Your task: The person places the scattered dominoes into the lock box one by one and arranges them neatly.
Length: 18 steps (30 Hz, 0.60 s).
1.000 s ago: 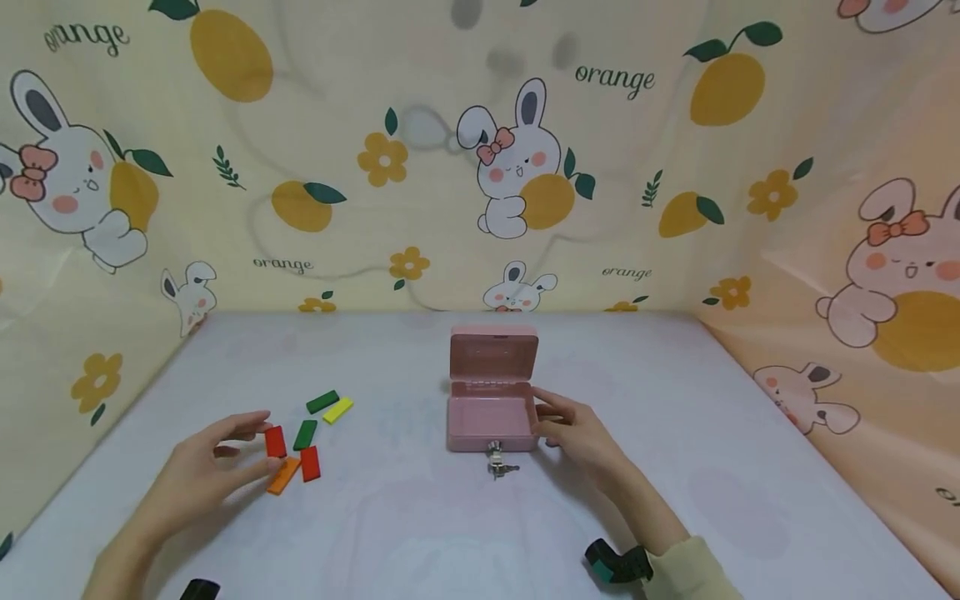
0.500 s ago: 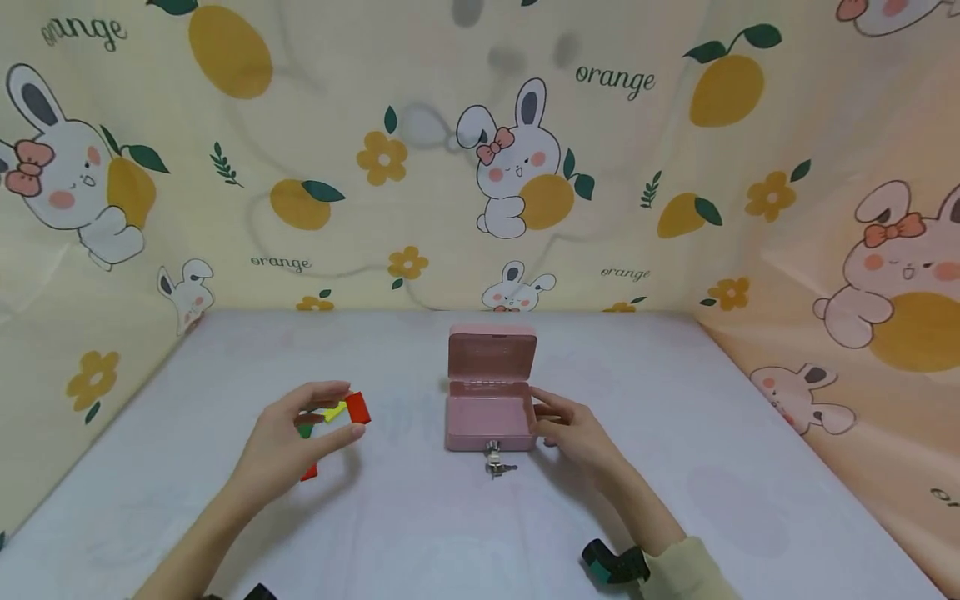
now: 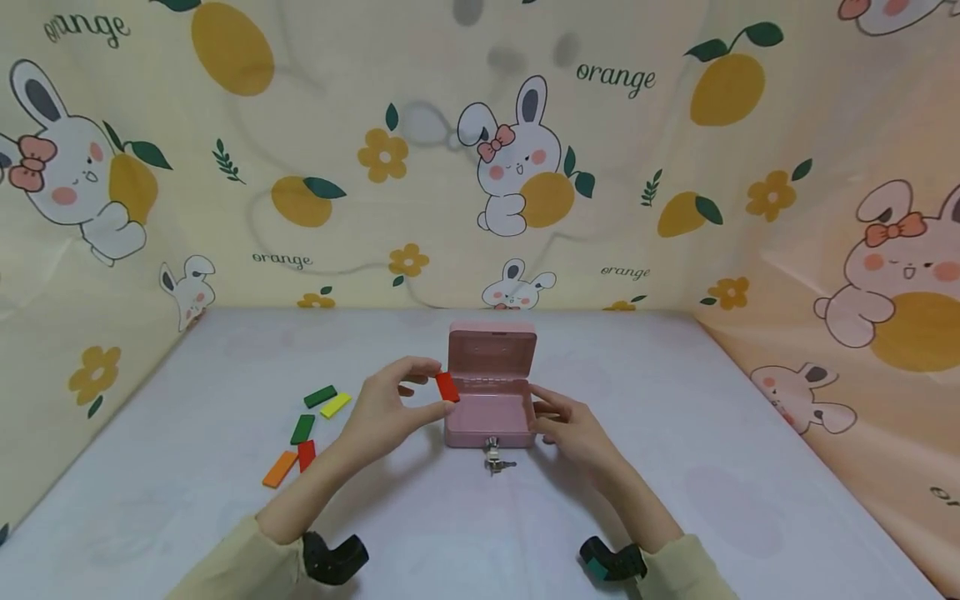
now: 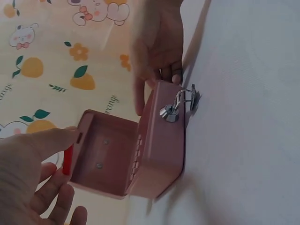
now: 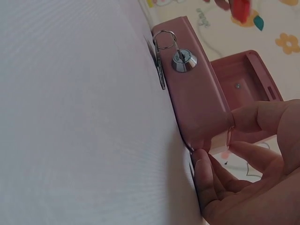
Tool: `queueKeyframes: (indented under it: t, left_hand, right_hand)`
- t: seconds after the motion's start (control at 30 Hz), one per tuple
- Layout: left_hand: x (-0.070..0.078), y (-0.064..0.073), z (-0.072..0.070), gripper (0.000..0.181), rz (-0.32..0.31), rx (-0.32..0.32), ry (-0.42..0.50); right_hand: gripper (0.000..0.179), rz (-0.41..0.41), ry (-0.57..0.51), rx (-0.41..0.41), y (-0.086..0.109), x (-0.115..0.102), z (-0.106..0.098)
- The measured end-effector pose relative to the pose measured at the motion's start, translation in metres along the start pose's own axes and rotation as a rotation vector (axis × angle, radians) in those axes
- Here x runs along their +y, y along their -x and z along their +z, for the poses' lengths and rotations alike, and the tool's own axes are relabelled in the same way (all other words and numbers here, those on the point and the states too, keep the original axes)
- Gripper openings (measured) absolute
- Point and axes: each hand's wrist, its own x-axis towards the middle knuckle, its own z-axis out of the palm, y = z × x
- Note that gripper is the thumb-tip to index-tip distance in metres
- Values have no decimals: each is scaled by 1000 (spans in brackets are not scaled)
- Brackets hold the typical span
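Observation:
My left hand [image 3: 386, 410] pinches a red block [image 3: 447, 387] between thumb and fingers, at the left side of a pink metal cash box [image 3: 468, 437]. The box stands with its lid [image 3: 491, 354] raised; its inside shows bare in the head view. A lock [image 5: 184, 60] with a key and ring in it is on the front. At the box's right side, my right hand [image 3: 581, 429] holds the wall, a fingertip at the rim and other fingers low against the side. In the left wrist view, the red block [image 4: 68, 160] appears edge-on before the lid.
Several loose blocks lie left of the box: green ones [image 3: 320, 397], a yellow one [image 3: 336, 406], an orange one [image 3: 280, 470] and a red one [image 3: 307, 455] partly behind my left forearm. A patterned cloth [image 3: 337, 125] rises behind the white table [image 3: 450, 533].
My left hand has carried the red block rightward from the loose blocks to the box's left side. The right hand and the box have stayed in place.

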Motion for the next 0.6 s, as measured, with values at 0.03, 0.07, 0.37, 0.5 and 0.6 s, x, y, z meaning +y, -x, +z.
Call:
queueKeyframes:
  t: [0.03, 0.07, 0.37, 0.5, 0.6]
  left_hand:
    - [0, -3, 3, 50, 3, -7, 4]
    - [0, -6, 7, 50, 4, -14, 8]
    - [-2, -20, 26, 47, 23, -45, 52]
    - [-6, -23, 35, 45, 27, -65, 80]
    - [-9, -25, 41, 44, 40, -75, 94]
  right_hand:
    - [54, 1, 0, 0, 0, 0, 0]
    - [54, 3, 1, 0, 0, 0, 0]
    - [54, 9, -2, 11, -1, 0, 0]
    - [54, 13, 4, 10, -2, 1, 0]
    - [54, 11, 6, 8, -2, 1, 0]
